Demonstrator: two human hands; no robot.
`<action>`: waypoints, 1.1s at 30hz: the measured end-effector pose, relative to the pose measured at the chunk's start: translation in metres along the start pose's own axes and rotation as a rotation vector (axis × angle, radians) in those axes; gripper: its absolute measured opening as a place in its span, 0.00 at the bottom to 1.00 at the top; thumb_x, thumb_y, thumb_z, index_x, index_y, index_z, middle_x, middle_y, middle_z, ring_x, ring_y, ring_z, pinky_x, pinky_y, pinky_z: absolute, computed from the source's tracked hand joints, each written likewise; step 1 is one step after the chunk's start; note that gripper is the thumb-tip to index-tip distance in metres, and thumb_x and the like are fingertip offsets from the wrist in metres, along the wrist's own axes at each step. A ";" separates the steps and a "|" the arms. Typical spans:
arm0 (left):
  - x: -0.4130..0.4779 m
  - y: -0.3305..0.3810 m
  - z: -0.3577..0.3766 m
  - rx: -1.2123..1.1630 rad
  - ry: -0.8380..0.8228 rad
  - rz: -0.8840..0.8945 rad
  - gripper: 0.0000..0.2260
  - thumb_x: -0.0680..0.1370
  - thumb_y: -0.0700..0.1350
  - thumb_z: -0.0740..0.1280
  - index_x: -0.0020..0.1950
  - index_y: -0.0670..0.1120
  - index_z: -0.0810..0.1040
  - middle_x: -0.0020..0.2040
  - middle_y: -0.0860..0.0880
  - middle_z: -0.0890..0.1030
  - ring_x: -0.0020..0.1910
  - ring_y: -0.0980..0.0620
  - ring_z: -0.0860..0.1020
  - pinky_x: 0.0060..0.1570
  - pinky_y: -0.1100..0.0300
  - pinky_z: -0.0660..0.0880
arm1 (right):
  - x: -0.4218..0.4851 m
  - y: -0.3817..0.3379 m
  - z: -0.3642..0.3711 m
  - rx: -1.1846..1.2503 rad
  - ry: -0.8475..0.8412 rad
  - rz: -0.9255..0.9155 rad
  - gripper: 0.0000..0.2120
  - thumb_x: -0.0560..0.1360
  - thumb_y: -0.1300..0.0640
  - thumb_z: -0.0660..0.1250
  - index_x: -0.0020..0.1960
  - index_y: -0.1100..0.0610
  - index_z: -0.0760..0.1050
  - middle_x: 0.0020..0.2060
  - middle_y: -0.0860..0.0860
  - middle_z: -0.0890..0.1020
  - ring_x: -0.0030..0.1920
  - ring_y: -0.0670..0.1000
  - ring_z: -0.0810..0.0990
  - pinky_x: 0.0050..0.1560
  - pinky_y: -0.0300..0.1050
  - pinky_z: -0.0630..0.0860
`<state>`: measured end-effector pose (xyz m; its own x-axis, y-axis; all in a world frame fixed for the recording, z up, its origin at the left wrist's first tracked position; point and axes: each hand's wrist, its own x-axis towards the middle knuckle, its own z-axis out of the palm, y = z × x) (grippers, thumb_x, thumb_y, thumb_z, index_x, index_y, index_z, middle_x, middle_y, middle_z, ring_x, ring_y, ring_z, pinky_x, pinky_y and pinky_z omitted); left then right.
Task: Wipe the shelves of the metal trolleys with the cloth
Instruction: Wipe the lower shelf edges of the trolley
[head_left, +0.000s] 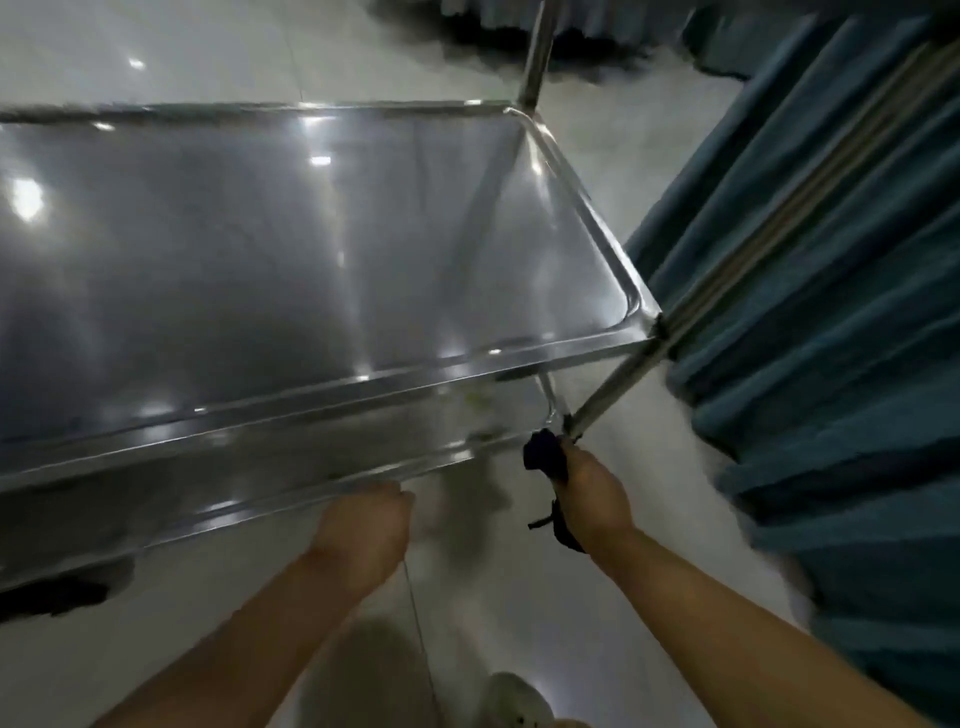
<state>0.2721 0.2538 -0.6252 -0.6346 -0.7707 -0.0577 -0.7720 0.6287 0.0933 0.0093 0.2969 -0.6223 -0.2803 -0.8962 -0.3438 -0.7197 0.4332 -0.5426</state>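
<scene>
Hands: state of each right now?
Left hand: fingers curled at the lower shelf rim; grip cannot be told.
Right hand: holds the dark cloth.

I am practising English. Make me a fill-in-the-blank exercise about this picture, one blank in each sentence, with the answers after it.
1. The dark cloth is held by the person's ____ hand.
2. The left hand grips the metal trolley by the rim of its ____ shelf.
3. The teal curtain hangs to the ____ of the trolley.

Answers: right; lower; right
</scene>
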 end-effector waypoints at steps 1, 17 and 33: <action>0.009 -0.001 0.011 0.022 0.014 0.004 0.20 0.39 0.39 0.80 0.22 0.47 0.73 0.22 0.48 0.73 0.18 0.49 0.73 0.17 0.66 0.65 | 0.014 0.006 0.009 0.034 0.079 0.029 0.17 0.80 0.62 0.61 0.69 0.60 0.70 0.62 0.54 0.77 0.61 0.50 0.74 0.54 0.28 0.62; 0.071 -0.029 0.152 0.061 0.241 -0.011 0.18 0.50 0.32 0.78 0.35 0.45 0.80 0.32 0.47 0.76 0.31 0.45 0.76 0.23 0.60 0.69 | 0.127 0.044 0.098 -0.330 0.138 -0.098 0.34 0.79 0.45 0.56 0.78 0.62 0.51 0.77 0.58 0.53 0.77 0.53 0.48 0.75 0.45 0.39; 0.079 -0.027 0.174 0.115 0.390 -0.058 0.12 0.65 0.36 0.60 0.41 0.41 0.82 0.40 0.42 0.81 0.31 0.41 0.77 0.25 0.56 0.71 | 0.296 0.015 0.069 -0.605 0.045 -0.225 0.30 0.82 0.45 0.46 0.79 0.56 0.42 0.78 0.57 0.45 0.78 0.53 0.42 0.75 0.50 0.37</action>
<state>0.2361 0.1938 -0.8050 -0.5458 -0.7730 0.3235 -0.8191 0.5736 -0.0115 -0.0405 0.0446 -0.7846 -0.0983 -0.9677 -0.2322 -0.9910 0.1164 -0.0654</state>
